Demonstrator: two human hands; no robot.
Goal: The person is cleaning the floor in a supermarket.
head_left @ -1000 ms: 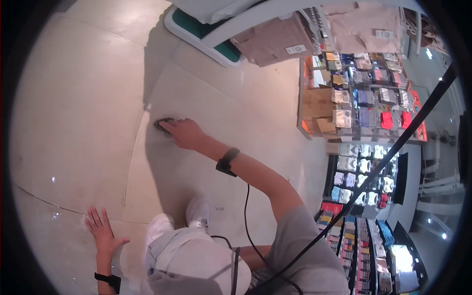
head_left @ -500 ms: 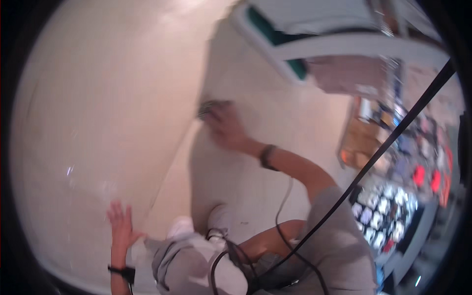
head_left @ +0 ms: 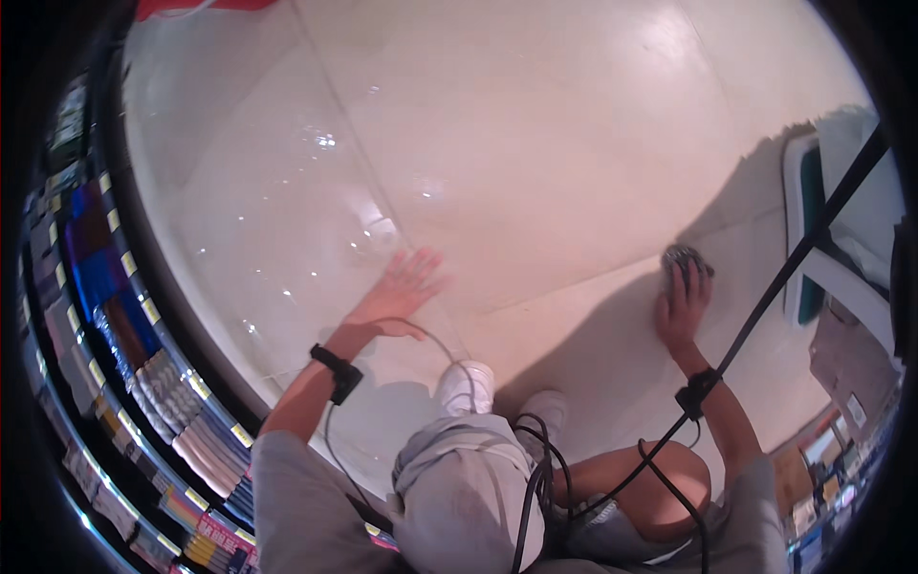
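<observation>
- Left hand (head_left: 402, 284) is spread open and holds nothing that I can make out; its fingers are blurred, so from my end I cannot tell whether it touches the floor (head_left: 545, 172).
- Right hand (head_left: 684, 301) has its fingers curled over a dark scourer (head_left: 677, 253) and grips it down against the floor.
- I find the scourer to the right of my view, at a floor seam (head_left: 583, 282) and the edge of a shadow (head_left: 593, 354); half a second ago it was also near a seam, but farther left in my view.
- I see the left hand higher and nearer the middle now; in both earlier views it was low at the left.
- Each wrist wears a black band, the left band (head_left: 337, 373) and the right band (head_left: 695, 393), with a thin cable running from the left one.
- Below, between the arms, I see white shoes (head_left: 467, 387) and a bare knee (head_left: 669, 483), with black cables (head_left: 650, 454) crossing in front.
- My whole view has swung: a shelf (head_left: 174, 347) of folded cloth (head_left: 206, 464) now fills the left side, and a red thing (head_left: 206, 8) shows at the top left.
- At my right edge sit the white stand (head_left: 793, 230) and a beige bag (head_left: 851, 368), both nearer the top middle a second ago.
</observation>
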